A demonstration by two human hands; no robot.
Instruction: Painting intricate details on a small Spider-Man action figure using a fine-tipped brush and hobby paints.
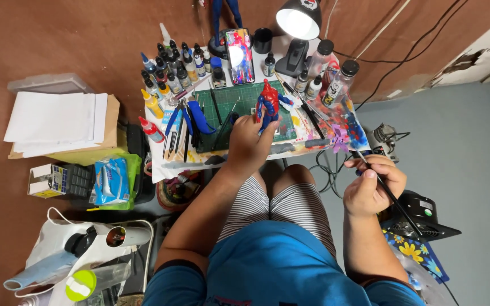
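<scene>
My left hand (247, 144) grips a red and blue action figure (267, 104) by its legs and holds it upright over the green cutting mat (227, 101) on a small low table (168, 165). My right hand (373, 186) is off to the right of the table, above the floor, closed around a thin black paintbrush (382, 182). The brush tip points up-left toward a paint-stained palette area (348, 127) at the table's right edge.
Several small paint bottles (171, 71) crowd the table's back left, with pliers and cutters (185, 122) beside the mat. A phone (239, 55), a lit desk lamp (298, 22) and taller bottles (336, 79) stand at the back. Boxes, bags and paper (58, 122) lie on the left floor; a black device (421, 218) sits right.
</scene>
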